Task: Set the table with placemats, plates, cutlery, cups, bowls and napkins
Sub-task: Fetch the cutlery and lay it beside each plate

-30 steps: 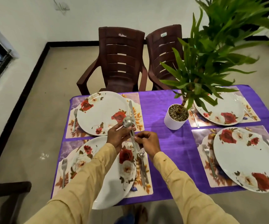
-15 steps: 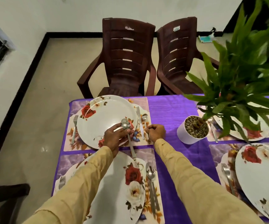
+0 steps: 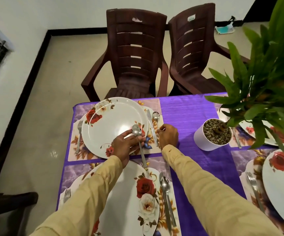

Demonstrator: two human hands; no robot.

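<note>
Where both hands work: far-left placemat [image 3: 155, 103], on the purple tablecloth [image 3: 185, 113].
Left hand [image 3: 127, 145]: fingers clamped round the neck of the held spoon [image 3: 136, 131]; bowl points away, over the far plate's near-right rim; handle runs back toward the near plate.
Look of held spoon: plain steel, shiny oval bowl, slim handle.
Right hand [image 3: 168, 136]: fingers curled down at the handle end of the laid spoon [image 3: 155, 115]; pinching or only touching, cannot tell.
Far plate [image 3: 110, 126]: white, round, red roses at the rim; sits on the mat.
Knife [image 3: 150, 126]: flat between far plate and laid spoon, just beside both.
Fork [image 3: 79, 135]: left of far plate, on the mat.
Near plate [image 3: 132, 206]: same pattern; left part under the left sleeve, bottom cut off by the frame.
Near cutlery [image 3: 166, 193]: knife and spoon overlapping, hard to separate.
Near fork [image 3: 67, 195]: tines only; the rest is hidden by the near plate.
Plant [image 3: 265, 74]: leaves cover most of the far-right setting; white pot [image 3: 204, 140] stands on the cloth.
</note>
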